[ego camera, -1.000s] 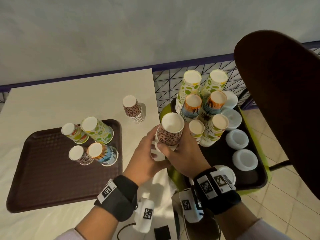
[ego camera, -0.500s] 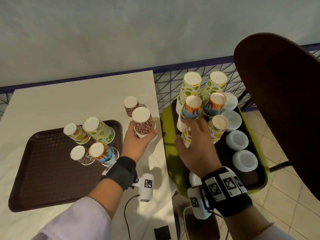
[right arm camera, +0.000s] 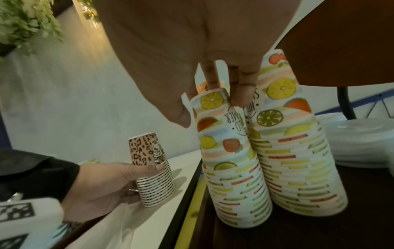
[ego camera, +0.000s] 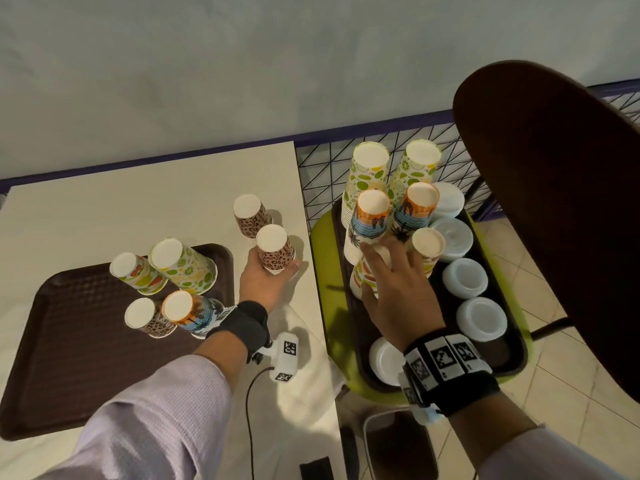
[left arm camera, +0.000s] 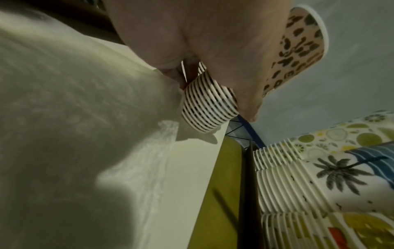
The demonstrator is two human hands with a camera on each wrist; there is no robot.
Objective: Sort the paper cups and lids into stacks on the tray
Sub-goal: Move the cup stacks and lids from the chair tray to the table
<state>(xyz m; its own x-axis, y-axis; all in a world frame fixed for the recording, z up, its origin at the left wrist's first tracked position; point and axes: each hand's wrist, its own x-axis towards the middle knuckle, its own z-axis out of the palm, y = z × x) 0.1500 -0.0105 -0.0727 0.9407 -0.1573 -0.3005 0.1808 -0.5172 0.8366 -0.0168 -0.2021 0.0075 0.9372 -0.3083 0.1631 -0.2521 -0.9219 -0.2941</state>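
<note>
Fingers [right arm camera: 153, 168] of the left hand [ego camera: 266, 282] are curled round a short stack of leopard-print cups [ego camera: 275, 249], gripped low on its ribbed rims and set mouth-down on the pale surface [ego camera: 104, 216] at the centre of the head view. A second leopard stack [ego camera: 247, 216] stands just behind it. The right hand [ego camera: 398, 289] is spread over the fruit-print stack [right arm camera: 230, 160] at the right of the frame; in the right wrist view its fingertips are seen touching the top cup's base and upper wall, not yet wrapped round it.

The brown tray [ego camera: 69, 358] lies at the lower left, with four inverted cups [ego camera: 166, 292] grouped in its upper right corner. More tall stacks and white lids [ego camera: 481, 318] sit on a dark tray [ego camera: 512, 358] at the right, carried on a green stool [ego camera: 325, 306].

These cups are judged to be very light, thin-walled and easily crushed. A nested stack is stiffer at the band of rolled rims, so hold is best taken there, around the lower part, with gentle even pressure. If only the top cup is pinched, it is likely to slide off alone. Tall stacks may sway or topple when lifted, so they should be kept upright.
</note>
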